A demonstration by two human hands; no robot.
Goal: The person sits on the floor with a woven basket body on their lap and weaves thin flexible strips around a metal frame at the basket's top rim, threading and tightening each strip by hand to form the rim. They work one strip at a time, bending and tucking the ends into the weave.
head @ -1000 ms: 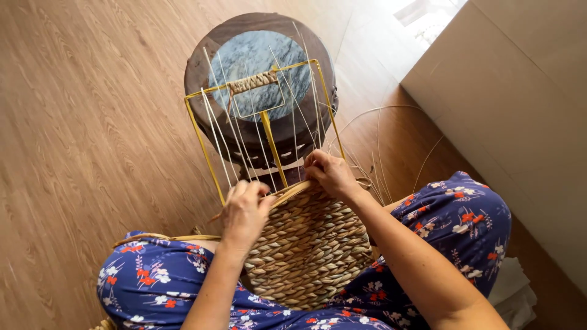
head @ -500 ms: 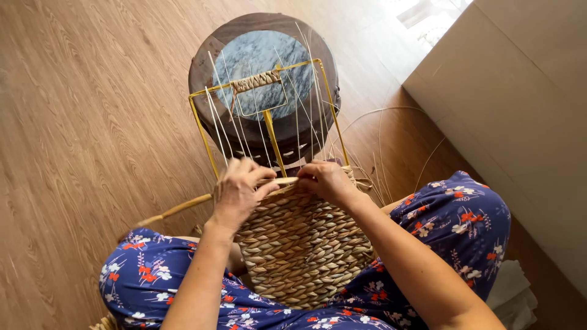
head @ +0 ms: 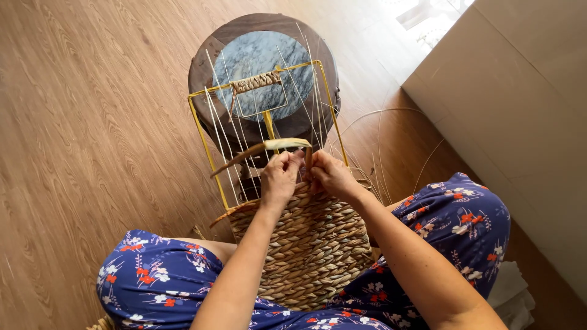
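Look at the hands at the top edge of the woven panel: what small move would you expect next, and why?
Probably passing the flat straw strand behind the next thin upright and pulling it snug. Both the left hand and right hand pinch it at the top of the woven panel, and its free end sticks out leftward, unwoven.

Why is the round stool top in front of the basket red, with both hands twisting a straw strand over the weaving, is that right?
Not quite. The stool top is blue-grey, not red, as the head view shows. The rest holds: the left hand and right hand grip a straw strand above the woven panel.
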